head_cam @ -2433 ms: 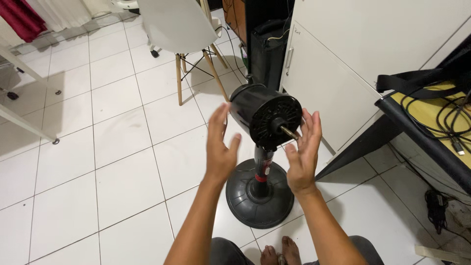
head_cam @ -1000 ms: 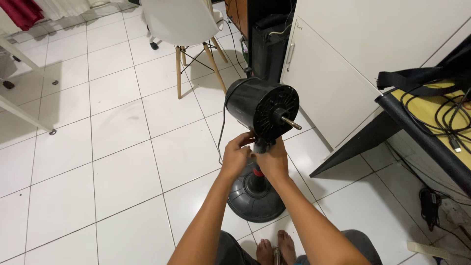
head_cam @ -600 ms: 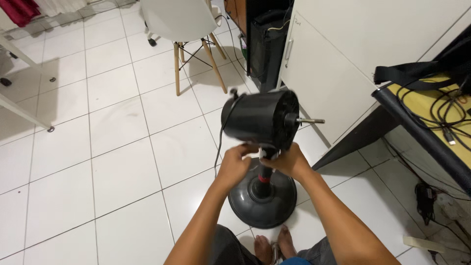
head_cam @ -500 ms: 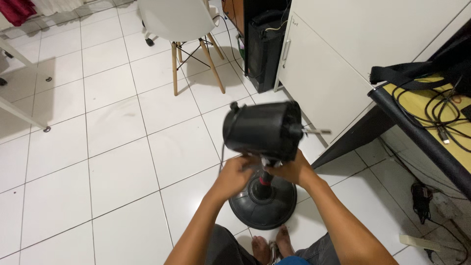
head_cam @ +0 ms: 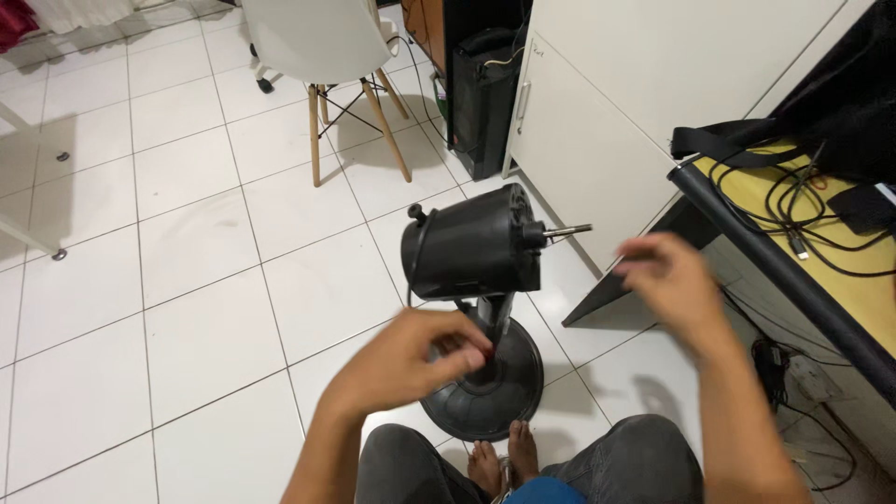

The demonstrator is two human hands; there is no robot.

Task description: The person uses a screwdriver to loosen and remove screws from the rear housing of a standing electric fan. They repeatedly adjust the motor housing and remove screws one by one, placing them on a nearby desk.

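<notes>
A black stand-fan motor housing [head_cam: 471, 254] with a bare metal shaft [head_cam: 567, 230] pointing right sits on a short pole above a round black base [head_cam: 485, 383] on the white tiled floor. My left hand [head_cam: 411, 359] hovers in front of the pole with curled fingers; whether it touches the pole I cannot tell. My right hand [head_cam: 670, 282] is off the fan, out to the right of the shaft, blurred, fingers loosely bent and empty. My bare feet [head_cam: 499, 464] rest by the base.
A white chair with wooden legs [head_cam: 322, 56] stands at the back. A white cabinet [head_cam: 597, 121] and a black box [head_cam: 481, 93] are behind the fan. At the right, a yellow-topped table [head_cam: 821, 252] carries black cables and a bag.
Both hands were gripping the pole under the motor. The fan head turned so its shaft points right. My right hand has let go and swung right; my left hand dropped lower.
</notes>
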